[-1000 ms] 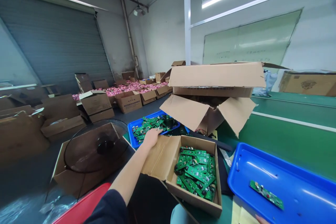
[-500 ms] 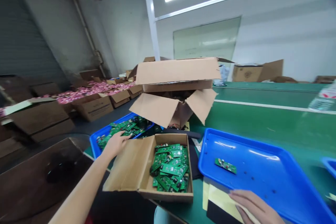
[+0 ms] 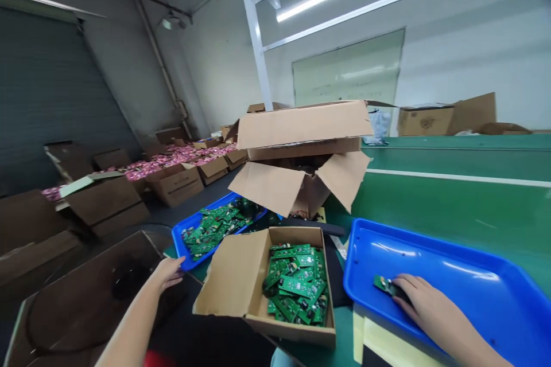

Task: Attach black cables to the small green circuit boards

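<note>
My left hand (image 3: 169,274) is at the near left corner of a blue tray (image 3: 177,241), its fingers closed on the rim. Green circuit boards (image 3: 215,226) lie heaped in that tray. Inside a larger blue tray (image 3: 434,264) on the right, my right hand (image 3: 424,301) has its fingers around a single circuit board (image 3: 380,282), whose left end sticks out. Between the hands stands an open cardboard box (image 3: 297,332), its flap folded out to the left, holding many green circuit boards (image 3: 297,287).
Behind the small box, a large open carton (image 3: 301,132) stands on the green table (image 3: 430,200). A dark bar (image 3: 314,226) lies before it. Yellow sheets (image 3: 387,341) are beneath the right tray's near edge. At left are a fan (image 3: 124,281) and cartons with pink items (image 3: 172,157).
My left hand has moved from above the heaped boards to the tray's near corner. My right hand has come into view and reached into the right tray, taking hold of the lone board.
</note>
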`<state>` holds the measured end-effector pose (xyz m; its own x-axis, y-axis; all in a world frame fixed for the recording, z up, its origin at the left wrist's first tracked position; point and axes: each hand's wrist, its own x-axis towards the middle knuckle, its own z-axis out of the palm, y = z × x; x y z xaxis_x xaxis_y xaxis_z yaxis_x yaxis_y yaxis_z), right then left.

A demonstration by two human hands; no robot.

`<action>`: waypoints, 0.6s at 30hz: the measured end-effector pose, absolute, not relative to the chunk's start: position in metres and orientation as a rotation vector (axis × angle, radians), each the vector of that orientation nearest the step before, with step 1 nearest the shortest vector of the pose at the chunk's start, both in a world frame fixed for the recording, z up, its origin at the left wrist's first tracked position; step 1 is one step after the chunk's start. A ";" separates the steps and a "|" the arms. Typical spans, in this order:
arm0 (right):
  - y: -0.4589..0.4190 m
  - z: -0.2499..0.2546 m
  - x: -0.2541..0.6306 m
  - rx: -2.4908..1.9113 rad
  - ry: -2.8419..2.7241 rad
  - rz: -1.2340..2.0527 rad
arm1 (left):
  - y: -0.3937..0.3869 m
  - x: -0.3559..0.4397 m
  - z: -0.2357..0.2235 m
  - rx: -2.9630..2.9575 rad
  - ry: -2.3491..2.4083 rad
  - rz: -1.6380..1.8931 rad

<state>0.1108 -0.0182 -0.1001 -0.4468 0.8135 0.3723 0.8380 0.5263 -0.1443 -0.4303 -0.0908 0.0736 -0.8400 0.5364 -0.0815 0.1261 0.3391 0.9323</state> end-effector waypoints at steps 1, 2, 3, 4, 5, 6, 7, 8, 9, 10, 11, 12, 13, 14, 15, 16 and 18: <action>-0.017 -0.106 0.115 -1.316 -2.326 -0.089 | -0.092 -0.430 0.071 0.559 2.213 1.535; -0.016 -0.111 0.118 -1.292 -2.284 -0.088 | -0.093 -0.429 0.068 0.538 2.190 1.560; -0.015 -0.115 0.121 -1.279 -2.264 -0.070 | -0.093 -0.429 0.066 0.518 2.166 1.580; -0.015 -0.117 0.124 -1.277 -2.251 -0.048 | -0.093 -0.429 0.064 0.497 2.143 1.594; -0.015 -0.119 0.125 -1.276 -2.246 -0.023 | -0.093 -0.430 0.062 0.476 2.121 1.604; -0.016 -0.119 0.127 -1.279 -2.241 -0.002 | -0.093 -0.431 0.060 0.454 2.103 1.610; -0.017 -0.118 0.127 -1.284 -2.235 0.011 | -0.092 -0.432 0.058 0.429 2.087 1.613; -0.018 -0.116 0.128 -1.289 -2.228 0.018 | -0.092 -0.434 0.056 0.403 2.074 1.613; -0.019 -0.115 0.128 -1.293 -2.224 0.020 | -0.092 -0.436 0.054 0.375 2.063 1.612; -0.019 -0.113 0.128 -1.296 -2.220 0.020 | -0.092 -0.439 0.052 0.347 2.054 1.609; -0.020 -0.112 0.128 -1.297 -2.217 0.018 | -0.092 -0.442 0.050 0.319 2.047 1.606; -0.020 -0.111 0.129 -1.293 -2.215 0.017 | -0.093 -0.446 0.049 0.290 2.042 1.600; -0.020 -0.111 0.129 -1.285 -2.214 0.014 | -0.094 -0.451 0.047 0.261 2.038 1.591; -0.020 -0.111 0.129 -1.274 -2.212 0.011 | -0.096 -0.455 0.045 0.231 2.038 1.580; -0.020 -0.111 0.130 -1.264 -2.209 0.009 | -0.099 -0.460 0.044 0.200 2.040 1.569; -0.019 -0.111 0.130 -1.253 -2.208 0.006 | -0.102 -0.464 0.042 0.170 2.041 1.558; -0.018 -0.113 0.132 -1.241 -2.215 0.000 | -0.110 -0.472 0.039 0.116 2.033 1.545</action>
<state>0.1318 -0.0182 -0.1126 -0.3881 0.7776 0.4947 0.7774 0.5645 -0.2774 -0.4724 -0.1095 0.0385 -0.8298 0.4004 -0.3889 -0.2676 0.3260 0.9067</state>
